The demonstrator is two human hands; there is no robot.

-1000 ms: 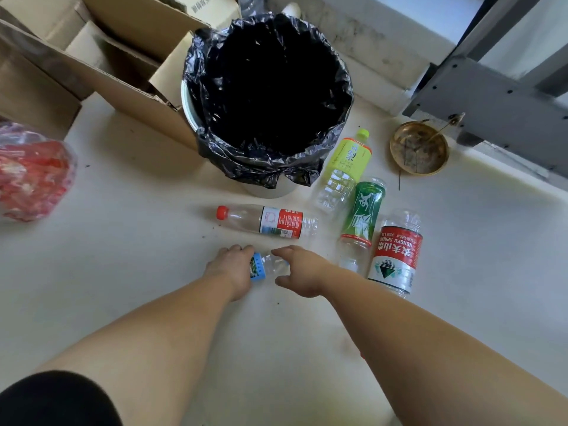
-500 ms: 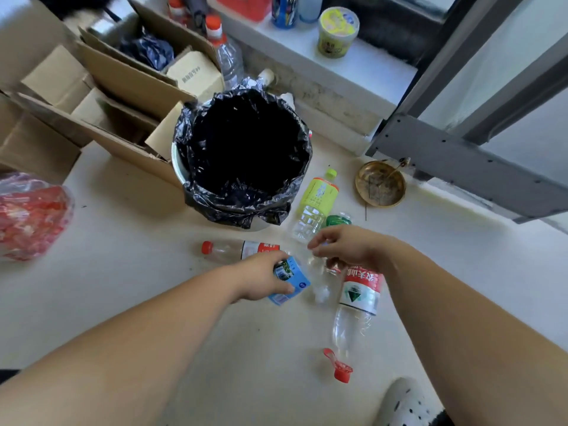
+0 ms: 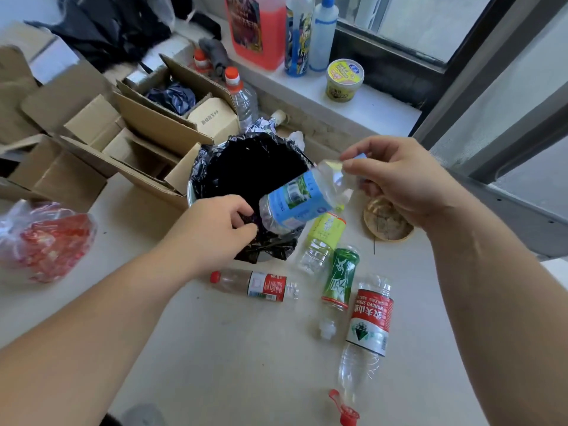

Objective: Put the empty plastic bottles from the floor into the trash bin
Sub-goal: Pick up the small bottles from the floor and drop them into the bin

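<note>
Seen from above, two bare forearms reach forward over a pale floor [image 3: 215,348].

Nearest the viewer, a clear bottle with a red and white label [image 3: 367,327] lies on the floor, its red cap [image 3: 345,410] flipped open and pointing toward the viewer. Just beside it, to the left, lies a green-labelled bottle [image 3: 338,278]. Further left, apart from these, a small red-capped bottle [image 3: 255,285] lies on its side. Beyond the green one, a bottle with a yellow-green label [image 3: 321,239] lies with its far end near the trash bin.

Above these, both hands hold one crumpled clear bottle with a blue label [image 3: 295,201] in the air. It is tilted, its lower end over the near rim of the bin. The right hand [image 3: 399,179] has its grip pinching the bottle's upper end, thumb and fingers pressed on it. The left hand [image 3: 212,229] has curled fingers at the bottle's lower end; whether they actually touch it cannot be told.

The trash bin [image 3: 215,167] is round and lined with a black bag. To its right a shallow golden dish [image 3: 388,222] sits on the floor.

To the left lies a clear bag of red things [image 3: 46,238]. Behind the bin stand open cardboard boxes [image 3: 123,139]. Furthest away, a white window ledge [image 3: 368,109] carries a red jug [image 3: 259,29], two tall bottles and a yellow tub [image 3: 344,79].
</note>
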